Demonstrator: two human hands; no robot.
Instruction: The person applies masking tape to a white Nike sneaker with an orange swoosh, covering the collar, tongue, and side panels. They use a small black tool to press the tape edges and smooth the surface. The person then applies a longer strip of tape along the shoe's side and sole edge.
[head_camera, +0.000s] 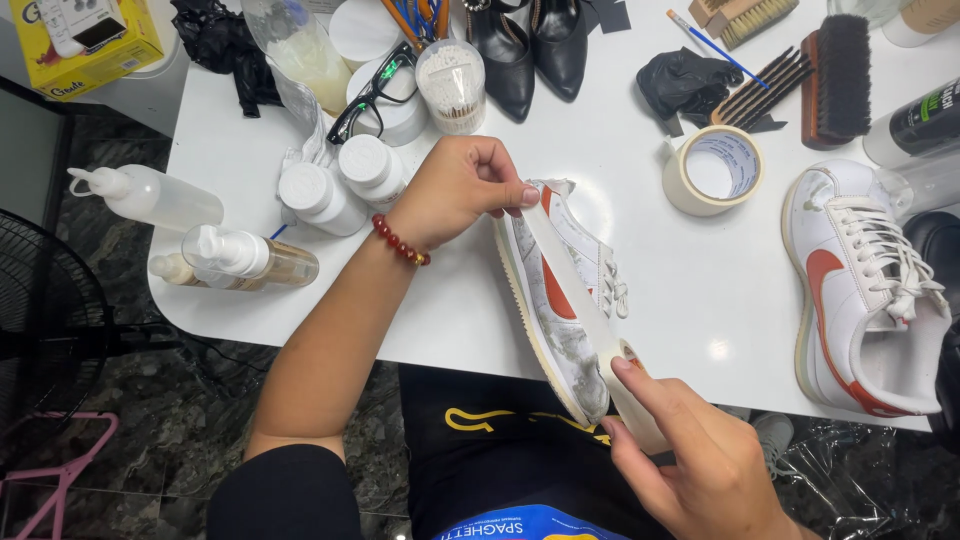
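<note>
L hand (455, 190) pins tape strip (575, 290) at sneaker (560, 300) toe; R hand (700, 460) grips strip's near end at heel. Sneaker's long axis runs desk-to-lap, over desk (680, 290) near edge.

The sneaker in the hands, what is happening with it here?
A person holds a dirty white sneaker with orange trim on its side at the table's near edge. The left hand pins one end of a strip of tape at the heel, and the right hand stretches the strip along the shoe toward the toe. The matching sneaker lies to the right, beside a tape roll. Brushes and bottles lie around.
</note>
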